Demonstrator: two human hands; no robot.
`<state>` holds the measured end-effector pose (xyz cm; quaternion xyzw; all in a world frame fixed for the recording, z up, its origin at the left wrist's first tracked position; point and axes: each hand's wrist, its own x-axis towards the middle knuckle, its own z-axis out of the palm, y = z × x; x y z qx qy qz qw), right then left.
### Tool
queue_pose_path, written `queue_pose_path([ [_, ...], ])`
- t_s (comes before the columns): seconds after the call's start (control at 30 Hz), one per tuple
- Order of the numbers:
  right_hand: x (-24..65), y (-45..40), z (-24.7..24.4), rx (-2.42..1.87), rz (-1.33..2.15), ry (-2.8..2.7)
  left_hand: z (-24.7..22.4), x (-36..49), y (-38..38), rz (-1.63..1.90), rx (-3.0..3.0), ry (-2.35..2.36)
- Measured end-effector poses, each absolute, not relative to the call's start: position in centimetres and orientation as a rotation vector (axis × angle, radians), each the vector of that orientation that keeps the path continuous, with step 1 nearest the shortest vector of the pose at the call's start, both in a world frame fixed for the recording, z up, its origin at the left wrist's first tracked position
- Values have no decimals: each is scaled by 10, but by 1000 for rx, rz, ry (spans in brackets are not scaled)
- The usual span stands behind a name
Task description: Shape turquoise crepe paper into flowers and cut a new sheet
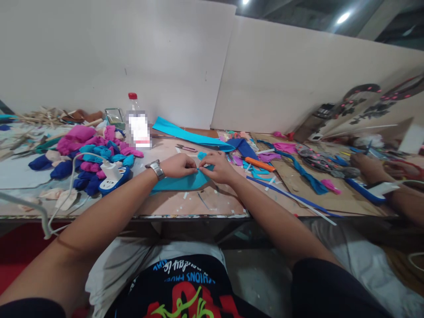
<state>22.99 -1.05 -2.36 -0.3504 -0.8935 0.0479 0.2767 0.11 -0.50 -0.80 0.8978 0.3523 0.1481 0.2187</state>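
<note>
A turquoise strip of fabric or crepe paper (179, 183) lies across the table in front of me, its right end gathered between my fingers. My left hand (177, 167), with a metal watch (155, 169) on the wrist, pinches the strip from the left. From the right, my right hand (218, 168) pinches the same spot, fingertips almost touching the left ones. A small turquoise tuft (201, 155) pokes up above the fingers. Behind my hands lie small thread snips (186, 148) and another long turquoise strip (188, 136).
Pink, blue and turquoise bundles (82, 141) crowd the left beside a power strip (114, 180) with a cable. A red-capped bottle (137, 123) stands behind. An orange-handled tool (260, 164) and scraps lie rightward. Another person's hand (367, 167) is at far right.
</note>
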Motion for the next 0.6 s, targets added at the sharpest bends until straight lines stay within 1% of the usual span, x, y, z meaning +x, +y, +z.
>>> queue_pose_path([
  [0.17, 231, -10, -23, -980, 102, -2386, -7, 0, -4, 398, 2486, 994],
  [0.6, 232, -9, -22, -886, 39, -2395, -12, -2, 1, 366, 2369, 999],
])
